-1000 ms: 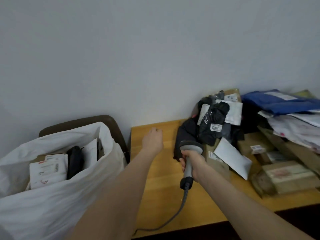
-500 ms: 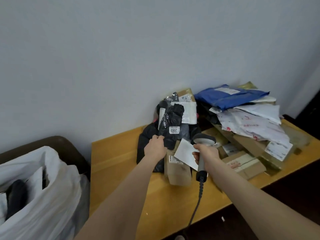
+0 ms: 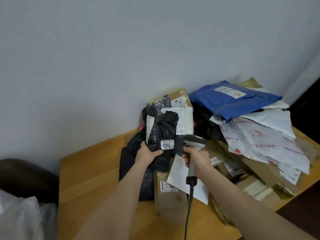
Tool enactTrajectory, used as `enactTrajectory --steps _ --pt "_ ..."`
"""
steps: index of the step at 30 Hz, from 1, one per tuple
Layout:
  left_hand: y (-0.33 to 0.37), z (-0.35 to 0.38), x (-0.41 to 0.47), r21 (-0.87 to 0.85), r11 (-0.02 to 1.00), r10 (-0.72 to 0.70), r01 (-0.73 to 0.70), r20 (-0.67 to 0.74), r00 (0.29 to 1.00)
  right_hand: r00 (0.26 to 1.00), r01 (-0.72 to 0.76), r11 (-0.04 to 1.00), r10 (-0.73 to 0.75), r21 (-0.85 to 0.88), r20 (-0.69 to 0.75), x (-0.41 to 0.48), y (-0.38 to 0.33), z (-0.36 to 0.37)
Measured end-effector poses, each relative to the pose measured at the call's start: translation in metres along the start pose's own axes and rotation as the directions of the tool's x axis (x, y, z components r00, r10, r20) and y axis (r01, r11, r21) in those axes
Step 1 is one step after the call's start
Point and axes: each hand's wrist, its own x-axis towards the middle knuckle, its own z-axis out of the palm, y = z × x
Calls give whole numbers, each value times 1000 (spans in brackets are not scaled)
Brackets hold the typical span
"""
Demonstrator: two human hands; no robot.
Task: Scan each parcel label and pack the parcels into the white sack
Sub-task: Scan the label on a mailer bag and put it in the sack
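A heap of parcels lies on the wooden table (image 3: 90,179) against the wall. My left hand (image 3: 147,153) grips a black plastic parcel (image 3: 162,130) at its lower end, right beside its white sticker reading 2003 (image 3: 167,144). My right hand (image 3: 197,157) holds the grey barcode scanner (image 3: 194,144) by its handle, its head close to the right of that sticker and its cable hanging down. Only a corner of the white sack (image 3: 19,217) shows at the bottom left.
The heap holds a blue mailer (image 3: 230,99), white printed bags (image 3: 263,141), a white envelope (image 3: 181,177) and several cardboard boxes (image 3: 169,196). A dark chair back (image 3: 24,177) stands behind the sack. Bare tabletop lies left of the heap.
My view swung right, off the sack and onto the heap. My left hand went from the bare table to the black parcel and took hold of it. The scanner rose toward the 2003 sticker.
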Motion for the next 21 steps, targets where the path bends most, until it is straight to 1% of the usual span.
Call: enactTrajectory --steps 3,6,8,10,11,12,13,14,16,18,21 --pt "-6 2 9 57 998 -31 34 -57 998 1000 -10 999 10 43 5 7 -4 4" --pt "-3 -7 10 21 999 -32 33 -84 996 1000 -15 997 13 76 27 8 -7 5" --pt "-1 -11 10 -33 999 -24 23 -34 999 999 -18 994 15 108 35 7 -8 5" --pt "0 -9 5 -127 991 -46 52 46 998 999 -22 991 16 132 46 6 -10 6" --pt "0 -4 2 -139 987 -62 74 83 995 998 -25 990 18 142 52 7 -10 7" --pt "-2 3 0 -112 990 -76 88 103 992 998 -30 988 22 150 55 8 -10 8" --pt "-4 10 0 -48 994 -89 94 96 991 998 -36 987 28 154 54 11 -9 8" --pt "-7 18 0 49 994 -103 100 58 993 998 -43 987 36 156 51 13 -7 9" --pt "-11 27 -1 222 967 -115 129 -76 990 998 -53 986 45 161 52 17 -3 8" --pt "-10 29 -3 265 956 -83 128 -175 981 998 -49 985 40 163 58 20 0 6" --pt "-8 21 -12 262 963 13 57 -260 965 999 -4 989 -4 146 51 18 0 2"
